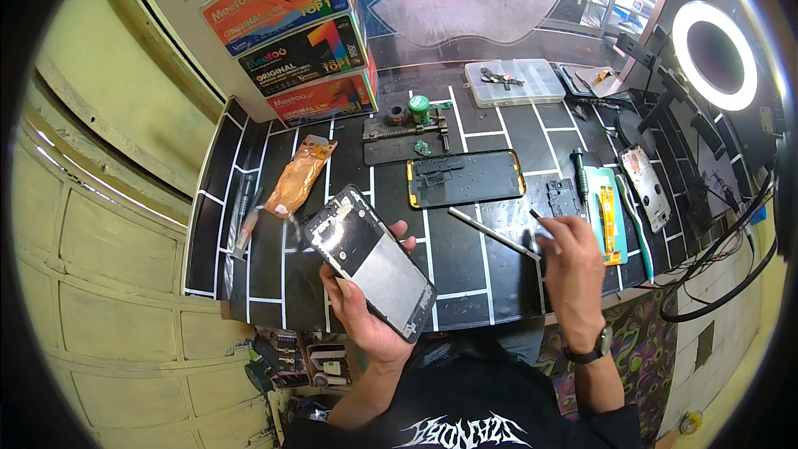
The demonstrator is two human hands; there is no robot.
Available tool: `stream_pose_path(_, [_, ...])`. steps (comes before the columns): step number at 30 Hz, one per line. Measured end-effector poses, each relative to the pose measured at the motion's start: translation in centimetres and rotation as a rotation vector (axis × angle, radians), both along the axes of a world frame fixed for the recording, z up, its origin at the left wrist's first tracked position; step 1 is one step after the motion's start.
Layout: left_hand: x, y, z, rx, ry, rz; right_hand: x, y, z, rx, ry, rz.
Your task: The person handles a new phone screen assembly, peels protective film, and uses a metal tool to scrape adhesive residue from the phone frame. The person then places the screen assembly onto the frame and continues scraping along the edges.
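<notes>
My left hand point(370, 320) holds a phone's screen and frame assembly point(378, 270), tilted, its inner side up with a black part and a silver-grey metal plate. The thumb presses along its near edge while the fingers wrap beneath. My right hand point(573, 270), a dark watch point(594, 347) on its wrist, is pinched over the table's right half. A thin dark tip pokes out past its fingers; the rest of that thing is hidden. Just left of these fingers a slim silver-white stick point(490, 231) lies slantwise. Beyond it rests a black phone back cover point(467, 179) with yellow corners.
A brick-patterned table point(465, 283) carries an orange foil-like pouch point(301, 173), a repair holder point(399, 143), a green tin point(419, 108) and a clear plastic case point(515, 83). Stacked boxes point(303, 58) stand back left. At right are a screwdriver point(579, 170), cables point(723, 283) and a ring light point(683, 54).
</notes>
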State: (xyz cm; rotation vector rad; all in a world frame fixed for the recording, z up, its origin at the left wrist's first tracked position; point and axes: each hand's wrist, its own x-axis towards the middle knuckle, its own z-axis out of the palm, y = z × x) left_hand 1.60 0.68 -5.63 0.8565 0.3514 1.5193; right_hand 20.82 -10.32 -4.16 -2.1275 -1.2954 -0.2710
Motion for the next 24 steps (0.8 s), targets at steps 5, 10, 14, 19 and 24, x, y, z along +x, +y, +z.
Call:
stream_pose_path(5, [0.3,-0.4,0.1,0.037,0.093,0.045,1.6,-3.4,0.1,-0.238,-0.004,-0.214])
stream_pose_path(10, [0.6,-1.2,0.1,0.113,0.256,0.198,1.5,-3.3,0.4,0.044,0.097,-0.169])
stream_pose_path(14, [0.7,-1.6,-0.5,0.226,0.369,0.367,-0.9,-3.8,2.5,0.318,0.731,0.002])
stream_pose_path(19, [1.3,-2.3,-1.8,0.303,0.387,0.399,-6.0,-1.6,0.4,0.456,1.196,0.263])
stream_pose_path(24, [0.3,-2.5,-2.2,0.348,0.439,0.381,-7.3,-1.2,0.0,0.215,0.989,0.344])
